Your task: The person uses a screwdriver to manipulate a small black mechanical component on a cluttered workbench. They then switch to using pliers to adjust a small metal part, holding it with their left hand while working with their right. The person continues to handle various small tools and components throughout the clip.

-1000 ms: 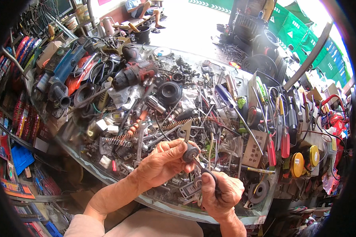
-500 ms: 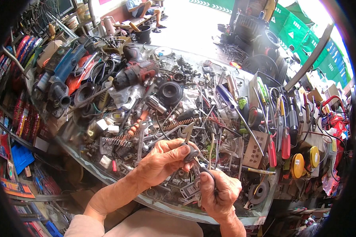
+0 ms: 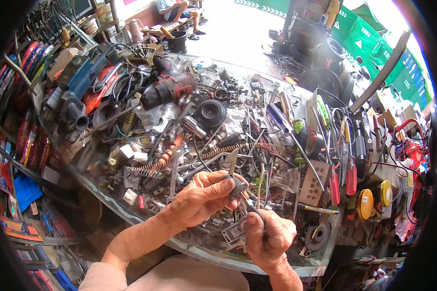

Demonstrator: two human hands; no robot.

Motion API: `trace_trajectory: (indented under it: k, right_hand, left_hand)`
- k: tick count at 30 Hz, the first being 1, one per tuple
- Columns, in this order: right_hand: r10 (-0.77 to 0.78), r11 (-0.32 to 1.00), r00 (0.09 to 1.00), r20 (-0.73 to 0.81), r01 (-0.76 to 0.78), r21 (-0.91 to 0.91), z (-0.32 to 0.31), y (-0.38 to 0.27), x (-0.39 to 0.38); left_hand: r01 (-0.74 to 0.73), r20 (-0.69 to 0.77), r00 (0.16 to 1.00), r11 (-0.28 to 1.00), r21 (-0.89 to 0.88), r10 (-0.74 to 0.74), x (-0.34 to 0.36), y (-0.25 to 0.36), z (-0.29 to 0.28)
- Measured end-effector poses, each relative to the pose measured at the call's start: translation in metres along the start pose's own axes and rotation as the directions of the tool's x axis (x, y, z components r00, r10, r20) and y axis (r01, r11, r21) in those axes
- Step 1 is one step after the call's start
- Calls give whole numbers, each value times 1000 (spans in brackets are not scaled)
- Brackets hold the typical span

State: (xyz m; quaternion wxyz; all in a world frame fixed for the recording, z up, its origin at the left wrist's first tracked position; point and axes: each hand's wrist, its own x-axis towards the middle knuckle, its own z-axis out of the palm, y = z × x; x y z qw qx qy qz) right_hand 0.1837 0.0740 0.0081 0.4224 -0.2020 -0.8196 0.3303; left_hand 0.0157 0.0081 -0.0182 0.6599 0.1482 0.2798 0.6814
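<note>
My left hand (image 3: 206, 194) pinches a small dark grey rounded piece (image 3: 237, 187) between thumb and fingers, above the cluttered glass-topped counter. A pointed metal blade (image 3: 232, 161) stands up just beyond that piece. My right hand (image 3: 271, 236), to its lower right, is closed around a black-handled tool (image 3: 256, 213), thumb pressed on the handle. A thin metal part of this tool runs up to the dark piece. Whether the pointed blade belongs to the same tool, I cannot tell, as fingers and the dark piece cover the join.
Loose metal parts, long springs (image 3: 218, 151) and wrenches cover the glass counter (image 3: 131, 224). A red-black cordless drill (image 3: 167, 91) and a blue power tool (image 3: 85, 75) lie at the far left. Red-handled tools (image 3: 351, 179) and yellow discs (image 3: 365, 203) stand right. A person (image 3: 179, 12) sits far back.
Both hands keep their holds. The dark piece and blade have shifted and turned very slightly, and the right hand has hardly moved.
</note>
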Motion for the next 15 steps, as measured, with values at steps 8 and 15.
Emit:
trace_trajectory:
  k: [8,15]
  right_hand:
    - [522,738,821,232,-571,359,-12,-10,5]
    - [588,644,760,277,-648,407,-16,-15,9]
  left_hand:
    - [-72,-2,997,992,108,73,-3,4,6]
    - [-69,-7,997,991,116,71,-2,1,6]
